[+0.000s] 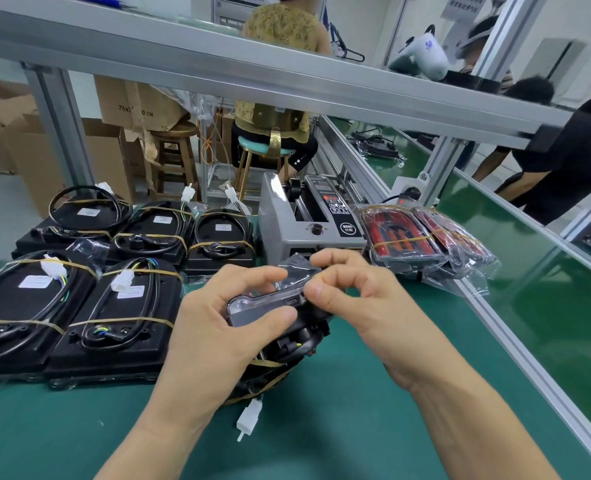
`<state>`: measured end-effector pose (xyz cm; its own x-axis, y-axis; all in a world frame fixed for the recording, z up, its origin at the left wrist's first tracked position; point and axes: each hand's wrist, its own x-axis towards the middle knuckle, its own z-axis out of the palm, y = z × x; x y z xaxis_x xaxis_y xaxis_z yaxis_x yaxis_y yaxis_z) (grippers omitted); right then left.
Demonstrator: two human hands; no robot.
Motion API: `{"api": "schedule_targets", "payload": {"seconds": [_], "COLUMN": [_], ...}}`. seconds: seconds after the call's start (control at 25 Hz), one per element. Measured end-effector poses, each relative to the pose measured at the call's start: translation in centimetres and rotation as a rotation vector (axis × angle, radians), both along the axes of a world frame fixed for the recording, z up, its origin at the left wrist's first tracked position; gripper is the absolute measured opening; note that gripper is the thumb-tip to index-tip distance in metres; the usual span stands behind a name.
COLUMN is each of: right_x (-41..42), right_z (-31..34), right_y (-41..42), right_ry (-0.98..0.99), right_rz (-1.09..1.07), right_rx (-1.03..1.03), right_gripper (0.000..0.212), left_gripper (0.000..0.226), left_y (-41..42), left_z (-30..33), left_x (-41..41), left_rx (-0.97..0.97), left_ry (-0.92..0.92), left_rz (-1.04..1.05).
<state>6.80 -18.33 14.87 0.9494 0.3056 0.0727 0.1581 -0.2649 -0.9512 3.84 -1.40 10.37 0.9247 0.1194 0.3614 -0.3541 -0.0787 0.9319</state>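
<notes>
Left hand (pixel 217 327) first: my fingers curl round the black unit (pixel 262 301), with the thumb lying across its glossy, clear-covered end. The unit is a dark moulded housing with a black cable coiled against it. Yellowish rubber bands (pixel 269 363) hold that cable down, and a white connector (pixel 249 419) dangles from the low end onto the green table (pixel 321 427). It sits near the middle of the table, closer to the near edge than the far one. It is tipped up, with its long axis running from near-left under my palm to far-right, and the raised end points toward the far edge. Whether the low end touches the table I cannot tell. My right hand (pixel 352 296) pinches a crumpled clear film (pixel 297 268) at that raised end between thumb and forefinger. Toward the left edge lie more banded units (pixel 120 306), a grey machine (pixel 307 216) stands beyond my hands, and bagged red packs (pixel 404 237) sit by the right edge.
</notes>
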Motion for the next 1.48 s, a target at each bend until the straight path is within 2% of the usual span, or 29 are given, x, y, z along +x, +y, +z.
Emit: {"api": "schedule_targets", "payload": {"seconds": [0.4,0.96,1.08,1.16,1.2,1.24,1.28,1.36,1.4,1.48], "right_x": [-0.7,-1.6,-2.1,-2.1,-2.1,-2.0,-1.9,-1.5,-1.4,-1.0], "right_z": [-1.1,-0.4,-0.3,-0.4,-0.4,-0.6,-0.8,-1.3,-1.4,-1.8], "right_y": [0.5,1.4,1.7,1.6,1.5,1.4,1.3,1.5,1.5,1.6], "right_ry": [0.04,-0.137,-0.152,-0.172,-0.159,-0.103,0.016,0.25,0.305,0.334], "right_rz": [-0.085,-0.232,-0.26,-0.308,-0.326,-0.333,-0.316,-0.247,-0.244,-0.275], "right_rx": [0.076,-0.178,-0.222,-0.255,-0.281,-0.254,-0.117,0.223,0.312,0.36], "right_gripper": [0.018,0.024,0.018,0.007,0.014,0.028,0.036,0.034,0.033,0.032], "left_gripper": [0.028,0.026,0.027,0.028,0.028,0.028,0.029,0.029,0.028,0.028], "left_y": [-1.1,-1.3,-1.4,-1.3,-1.3,-1.4,-1.5,-1.7,-1.8,-1.8], "left_z": [0.1,0.0,0.0,0.1,0.1,0.1,0.2,0.1,0.1,0.0], "left_x": [-0.4,-0.4,-0.4,-0.4,-0.4,-0.4,-0.5,-0.6,-0.5,-0.5], "left_rx": [0.006,-0.003,-0.014,-0.019,-0.026,-0.03,-0.029,-0.024,-0.024,-0.022], "left_ry": [-0.017,-0.022,-0.022,-0.026,-0.027,-0.031,-0.038,-0.046,-0.046,-0.039], "left_rz": [0.064,0.079,0.078,0.08,0.079,0.08,0.084,0.105,0.12,0.141]}}
